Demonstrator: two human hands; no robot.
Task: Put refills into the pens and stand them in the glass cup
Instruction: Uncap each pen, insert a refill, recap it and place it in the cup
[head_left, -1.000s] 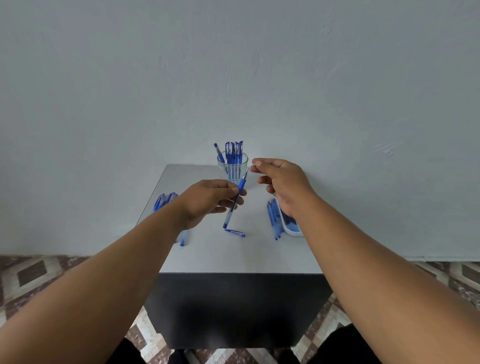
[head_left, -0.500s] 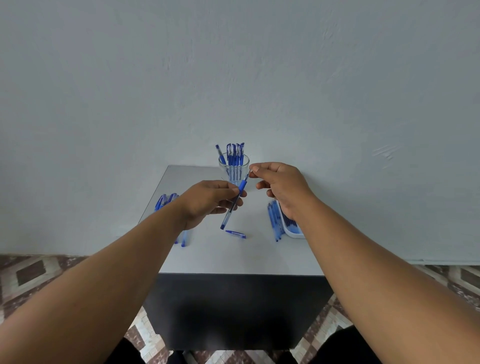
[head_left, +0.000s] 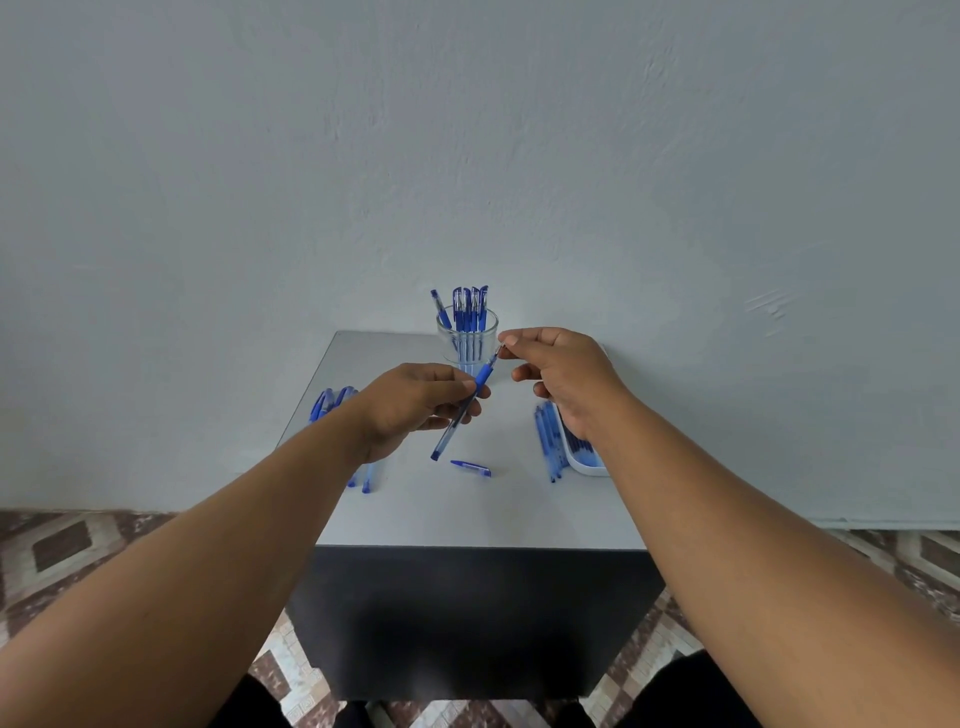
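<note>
My left hand (head_left: 415, 402) grips the clear blue-grip pen barrel (head_left: 462, 410); my right hand (head_left: 558, 369) pinches its tip. If I twist crooked, the tip may slip and fall.

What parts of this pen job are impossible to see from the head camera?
- Pen middle: covered by left hand.
- Pen tip: too small; right hand pinches there.
- White tray contents: mostly behind right wrist.
- Loose pens: partly behind left forearm.
</note>
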